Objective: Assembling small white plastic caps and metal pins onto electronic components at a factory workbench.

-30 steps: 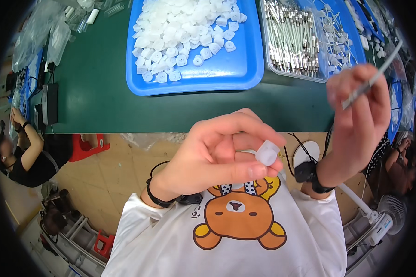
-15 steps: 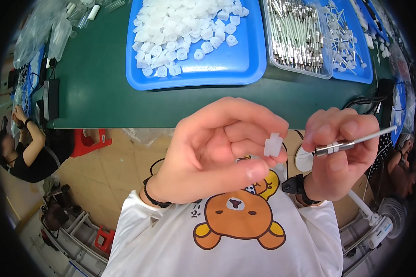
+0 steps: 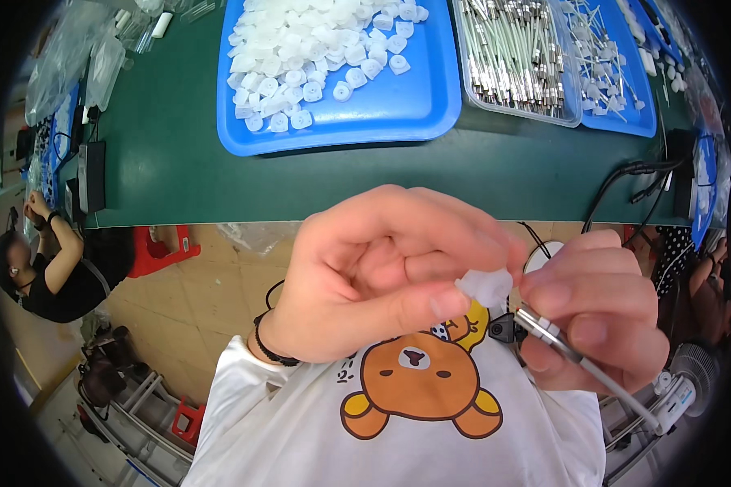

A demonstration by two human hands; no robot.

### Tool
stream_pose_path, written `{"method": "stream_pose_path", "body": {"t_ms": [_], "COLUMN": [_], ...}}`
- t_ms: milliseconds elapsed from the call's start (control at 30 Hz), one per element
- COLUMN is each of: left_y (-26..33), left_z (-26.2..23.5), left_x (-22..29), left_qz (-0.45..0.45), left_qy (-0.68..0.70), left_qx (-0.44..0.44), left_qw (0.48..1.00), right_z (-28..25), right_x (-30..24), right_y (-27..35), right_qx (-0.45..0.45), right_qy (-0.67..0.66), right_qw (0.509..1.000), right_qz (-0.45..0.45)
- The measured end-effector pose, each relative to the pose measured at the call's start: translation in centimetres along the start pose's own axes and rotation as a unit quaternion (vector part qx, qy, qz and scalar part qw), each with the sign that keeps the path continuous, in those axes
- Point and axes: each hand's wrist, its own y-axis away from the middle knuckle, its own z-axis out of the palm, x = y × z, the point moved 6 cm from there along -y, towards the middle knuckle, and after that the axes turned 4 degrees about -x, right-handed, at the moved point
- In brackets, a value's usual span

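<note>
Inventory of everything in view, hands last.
Held cap: one, translucent white, centre
Held rod: one, silver and grey, right
Large tray: one, blue, top centre
Loose caps: many, translucent white, in large tray
Bin: one, clear, upper right
Loose rods: many, silver and green, in bin
Second tray: one, blue, upper right
Table: one, green, beneath
Bags: several, clear, upper left
Stools: two, red, left
Fan: one, grey, lower right
People: two, dark clothing, outer edges
Shirt: one, white, lower centre
Left hand: one, bare, centre
Right hand: one, bare, right
</note>
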Motion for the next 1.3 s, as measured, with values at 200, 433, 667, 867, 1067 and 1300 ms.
{"method": "stream_pose_path", "body": {"t_ms": [200,433,667,867,1067,1300], "left_y": [0.3,0.3,0.4,0.5,0.4,0.3], "left_z": [0.2,0.0,0.0,-0.2,-0.2,-0.4], "left_x": [0.0,-0.2,0.0,0.0,0.1,0.8], "left_qz": [0.013,0.005,-0.013,-0.027,-0.029,0.071], "left_qy": [-0.012,-0.031,-0.035,-0.021,-0.037,-0.195], "left_qx": [-0.016,-0.009,0.012,0.006,0.002,-0.036], "left_qw": [1.0,0.999,0.999,0.999,0.999,0.978], "right_z": [0.0,0.2,0.3,0.4,0.3,0.5], "right_x": [-1.0,-1.1,-1.1,-0.7,-0.7,-0.2], "right_y": [0.2,0.1,0.2,0.1,-0.1,0.3], "right_qx": [-0.037,-0.069,-0.052,-0.084,-0.086,-0.048], "right_qy": [0.049,0.052,0.059,0.044,0.025,0.011], "right_qw": [0.998,0.996,0.997,0.995,0.995,0.998], "right_qz": [0.008,0.01,0.022,0.029,0.039,0.039]}}
